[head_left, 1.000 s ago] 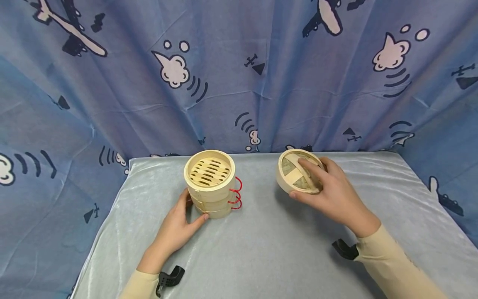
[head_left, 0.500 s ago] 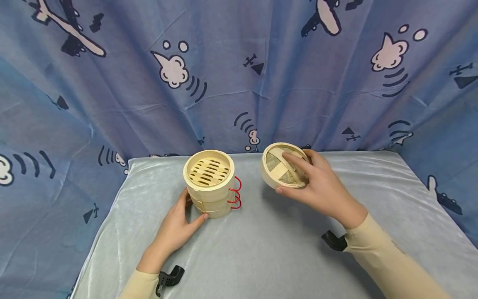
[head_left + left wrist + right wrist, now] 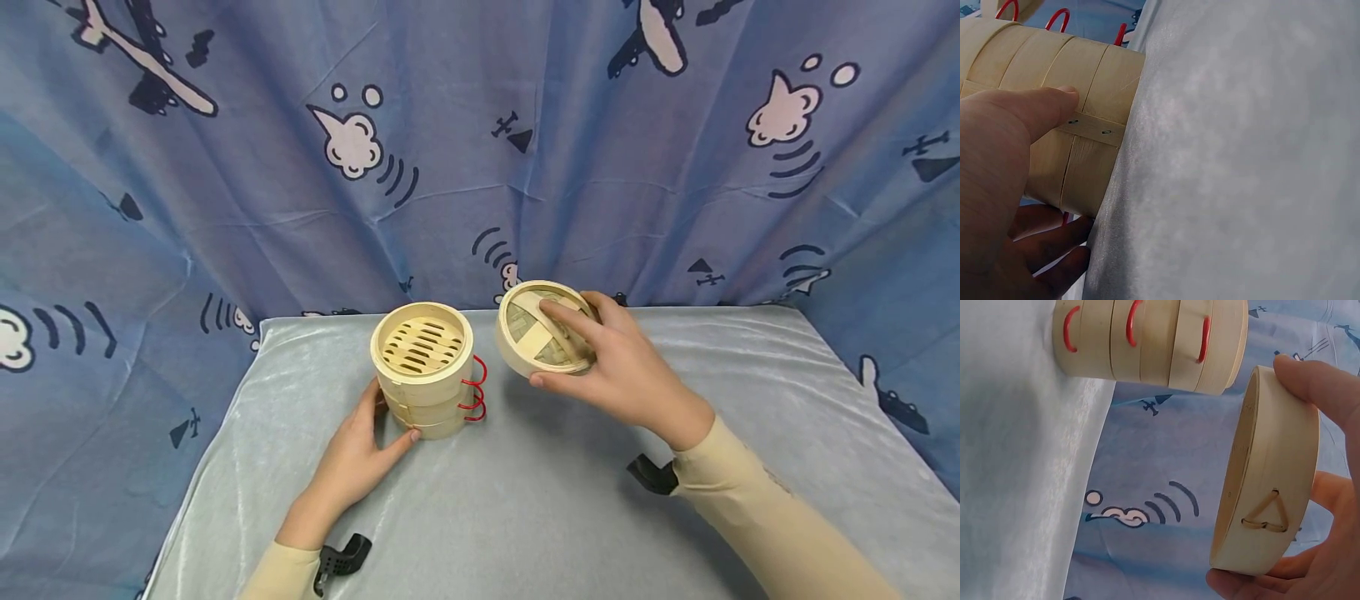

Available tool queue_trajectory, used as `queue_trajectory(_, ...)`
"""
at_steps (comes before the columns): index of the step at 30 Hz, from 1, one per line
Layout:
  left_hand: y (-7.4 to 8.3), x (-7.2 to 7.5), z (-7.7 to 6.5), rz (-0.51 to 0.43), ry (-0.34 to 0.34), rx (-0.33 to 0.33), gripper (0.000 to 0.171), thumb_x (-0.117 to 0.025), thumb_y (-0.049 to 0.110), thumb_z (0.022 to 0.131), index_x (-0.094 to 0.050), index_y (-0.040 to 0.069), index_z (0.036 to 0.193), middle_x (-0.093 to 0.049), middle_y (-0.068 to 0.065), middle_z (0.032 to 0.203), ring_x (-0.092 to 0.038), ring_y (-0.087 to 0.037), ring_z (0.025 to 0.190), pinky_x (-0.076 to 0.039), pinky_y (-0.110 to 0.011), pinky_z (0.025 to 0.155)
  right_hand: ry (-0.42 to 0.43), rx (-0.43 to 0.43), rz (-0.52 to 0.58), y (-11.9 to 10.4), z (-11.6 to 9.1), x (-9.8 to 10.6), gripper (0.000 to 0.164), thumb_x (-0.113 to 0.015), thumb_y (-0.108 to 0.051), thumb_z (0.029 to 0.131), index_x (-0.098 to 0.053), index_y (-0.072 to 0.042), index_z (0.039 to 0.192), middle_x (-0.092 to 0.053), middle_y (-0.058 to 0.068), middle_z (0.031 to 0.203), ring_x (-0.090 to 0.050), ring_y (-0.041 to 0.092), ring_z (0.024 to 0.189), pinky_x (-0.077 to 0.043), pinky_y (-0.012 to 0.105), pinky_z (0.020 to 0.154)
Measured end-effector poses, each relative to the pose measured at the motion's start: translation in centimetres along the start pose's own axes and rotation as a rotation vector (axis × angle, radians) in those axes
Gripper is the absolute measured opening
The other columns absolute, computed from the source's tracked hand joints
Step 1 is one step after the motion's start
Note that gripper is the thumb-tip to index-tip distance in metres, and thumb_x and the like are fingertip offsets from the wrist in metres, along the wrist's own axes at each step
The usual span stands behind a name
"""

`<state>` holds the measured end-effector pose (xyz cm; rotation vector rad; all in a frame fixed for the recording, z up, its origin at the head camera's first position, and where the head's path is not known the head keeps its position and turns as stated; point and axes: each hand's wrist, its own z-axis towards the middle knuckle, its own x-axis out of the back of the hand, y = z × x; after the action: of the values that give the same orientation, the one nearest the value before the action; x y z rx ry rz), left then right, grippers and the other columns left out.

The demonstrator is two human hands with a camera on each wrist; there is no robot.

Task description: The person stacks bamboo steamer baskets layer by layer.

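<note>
A stacked bamboo steamer (image 3: 435,396) stands upright left of centre, its slatted rack (image 3: 422,343) showing at the uncovered top. Red loops (image 3: 1204,340) stick out from its right side. My left hand (image 3: 348,467) holds the stack low on its left, thumb on the front wall and fingers round the back; the left wrist view shows the thumb (image 3: 1054,109) against the bamboo. To the right of the stack, my right hand (image 3: 630,383) grips the round woven bamboo lid (image 3: 535,340) by its rim, forefinger over the top strap. The lid is raised and tilted, its hollow underside towards the stack.
A pale grey velvety cloth (image 3: 480,517) covers the table. Behind it hangs a blue curtain (image 3: 450,167) printed with planes and clouds, close to the table's back edge. Each wrist wears a black strap mount (image 3: 652,475).
My right hand has carried the lid leftwards and slightly up, closer to the steamer stack. The left hand and the stack have stayed in place.
</note>
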<state>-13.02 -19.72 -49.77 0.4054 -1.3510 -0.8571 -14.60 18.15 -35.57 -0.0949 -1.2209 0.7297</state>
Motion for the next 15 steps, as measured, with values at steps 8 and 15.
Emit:
queue_trajectory(8, -0.1, -0.1, 0.0, 0.000, -0.001, 0.002, 0.107, -0.089, 0.041, 0.093, -0.026, 0.009, 0.172, -0.061, -0.022, 0.152, -0.059, -0.038, 0.141, -0.046, -0.059, 0.118, -0.033, 0.020, 0.015, -1.2, 0.7, -0.4, 0.093, -0.094, -0.061, 0.079, -0.060, -0.030, 0.159, -0.048, 0.026, 0.153, -0.052, 0.045, 0.133, -0.048, 0.065, 0.106)
queue_trajectory(15, -0.1, 0.0, 0.0, 0.003, -0.002, -0.001, 0.107, -0.089, 0.042, 0.093, -0.025, 0.008, 0.172, -0.061, -0.022, 0.153, -0.059, -0.038, 0.141, -0.046, -0.059, 0.118, -0.052, 0.063, 0.020, -2.1, 1.3, -0.9, 0.095, -0.093, -0.064, 0.078, -0.058, -0.032, 0.160, -0.047, 0.025, 0.155, -0.049, 0.040, 0.136, -0.048, 0.062, 0.108)
